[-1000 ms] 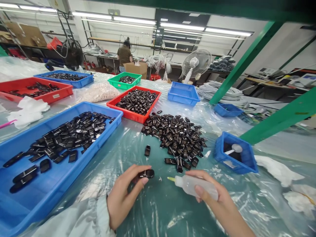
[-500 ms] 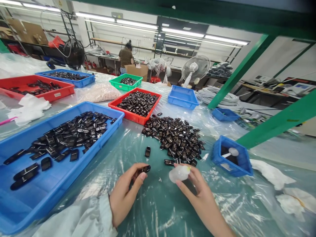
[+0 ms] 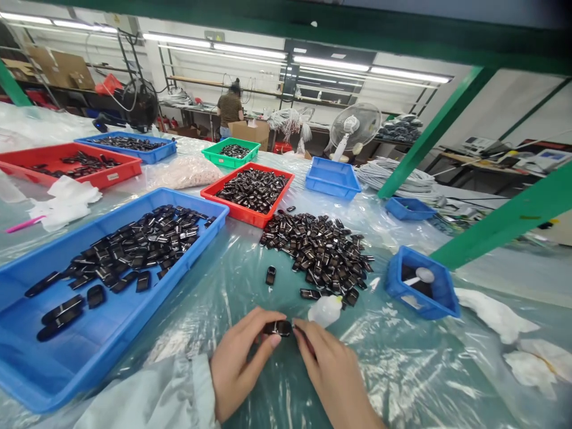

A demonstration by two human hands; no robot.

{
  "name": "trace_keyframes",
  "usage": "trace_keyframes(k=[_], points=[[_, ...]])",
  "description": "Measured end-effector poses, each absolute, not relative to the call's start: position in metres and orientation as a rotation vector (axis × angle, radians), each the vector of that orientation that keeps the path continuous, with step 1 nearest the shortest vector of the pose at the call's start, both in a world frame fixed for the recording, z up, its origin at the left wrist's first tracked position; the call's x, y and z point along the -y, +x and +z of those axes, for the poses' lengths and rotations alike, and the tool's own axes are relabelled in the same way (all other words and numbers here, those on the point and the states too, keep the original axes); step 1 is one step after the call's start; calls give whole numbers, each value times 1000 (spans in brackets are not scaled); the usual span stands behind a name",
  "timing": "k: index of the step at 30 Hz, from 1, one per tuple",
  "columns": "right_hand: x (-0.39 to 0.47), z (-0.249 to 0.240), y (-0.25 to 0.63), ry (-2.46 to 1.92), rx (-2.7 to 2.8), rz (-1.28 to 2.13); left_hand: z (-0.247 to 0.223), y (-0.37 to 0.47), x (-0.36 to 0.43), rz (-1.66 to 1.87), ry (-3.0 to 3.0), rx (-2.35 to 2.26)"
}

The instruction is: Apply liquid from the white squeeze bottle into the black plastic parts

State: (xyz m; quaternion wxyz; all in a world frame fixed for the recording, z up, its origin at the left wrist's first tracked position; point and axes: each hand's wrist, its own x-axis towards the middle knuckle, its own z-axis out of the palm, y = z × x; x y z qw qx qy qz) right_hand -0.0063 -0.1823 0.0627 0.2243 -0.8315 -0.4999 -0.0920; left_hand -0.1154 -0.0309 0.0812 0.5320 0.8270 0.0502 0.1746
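Observation:
Between the thumb and fingers of my left hand (image 3: pixel 245 357) is a small glossy black part (image 3: pixel 277 328). My right hand (image 3: pixel 328 363) is beside it, fingertips pinched at the part's right end; whether they hold something small is hidden. A white squeeze bottle with a yellowish tip (image 3: pixel 325 311) lies just beyond my right hand, by the near edge of a large pile of black parts (image 3: pixel 322 244). One single black part (image 3: pixel 270 275) lies apart, left of the pile.
A large blue tray (image 3: pixel 58 372) of black parts is at the left. Behind stand a red tray (image 3: pixel 218 205), a green tray (image 3: pixel 213 156) and a blue tray (image 3: pixel 333 187). At right are a small blue bin (image 3: pixel 420 307) and a green post (image 3: pixel 491 223). A person (image 3: pixel 230 107) is far back.
My right hand has let go of the white bottle, which now rests by the pile, and has come left to the black part. My left hand has shifted slightly right with the part.

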Motion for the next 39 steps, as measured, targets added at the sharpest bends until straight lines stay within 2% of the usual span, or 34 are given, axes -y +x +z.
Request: trace_keyframes(k=[17, 29, 31, 36, 39], points=[[178, 64, -6, -2184, 1461, -182, 78, -115, 31, 382, 2056, -40], [186, 79, -2, -2037, 1381, 146, 76, -116, 29, 388, 2088, -34], [186, 85, -2, -1972, 1244, 254, 76, -116, 29, 400, 2096, -15], [187, 91, 1, -1474, 625, 831, 77, -117, 28, 403, 2116, 33], [187, 89, 3, -1329, 573, 946, 79, -117, 28, 409, 2116, 76]])
